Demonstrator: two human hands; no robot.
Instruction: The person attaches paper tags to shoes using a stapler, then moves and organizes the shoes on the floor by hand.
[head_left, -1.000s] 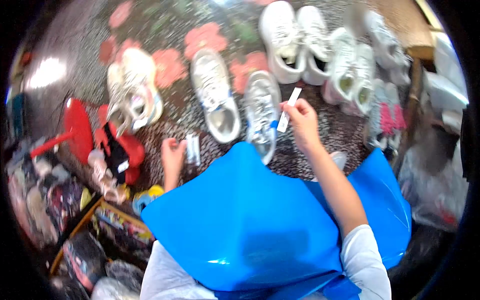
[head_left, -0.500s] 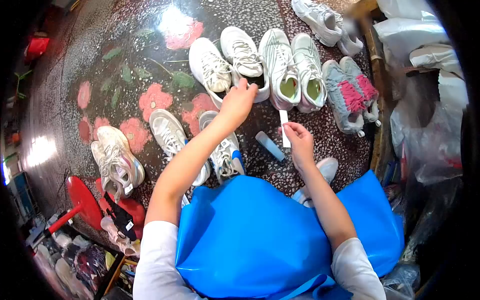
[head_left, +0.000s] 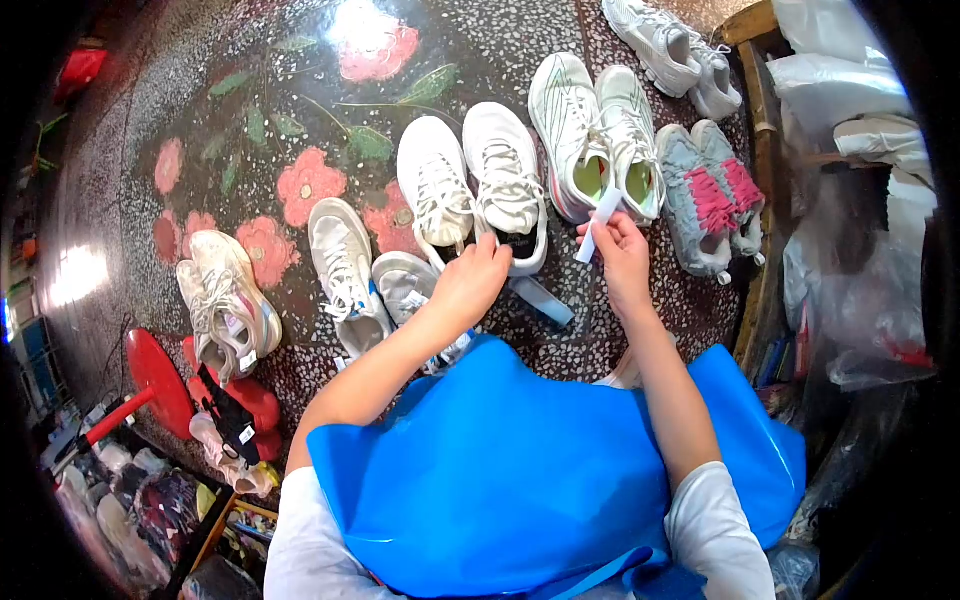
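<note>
My left hand [head_left: 474, 280] pinches the inner heel edges of a pair of white lace-up sneakers [head_left: 502, 165], toes pointing away from me. In my right hand [head_left: 624, 262] is a narrow white strip [head_left: 600, 225], held between thumb and fingers. The strip's upper end overlaps the heels of white sneakers with green-lined insides [head_left: 565, 135]. A pale blue, flat-looking piece [head_left: 543, 301] lies on the floor between my hands. Left of my forearm stand grey-white sneakers with blue heel patches [head_left: 340, 265], one partly behind my arm.
A blue apron [head_left: 510, 460] covers my lap. Grey shoes with pink laces [head_left: 712, 200] and another white pair [head_left: 660, 45] stand right. Worn cream sneakers [head_left: 228, 300] and a red round-topped object [head_left: 158, 385] are left. Plastic-wrapped goods [head_left: 850, 240] line the wooden edge [head_left: 765, 150].
My left hand has drawn the white sneakers towards me, away from the neighbouring pair. The right hand has risen slightly and the white strip is now tilted. One grey-white sneaker has shifted nearer me.
</note>
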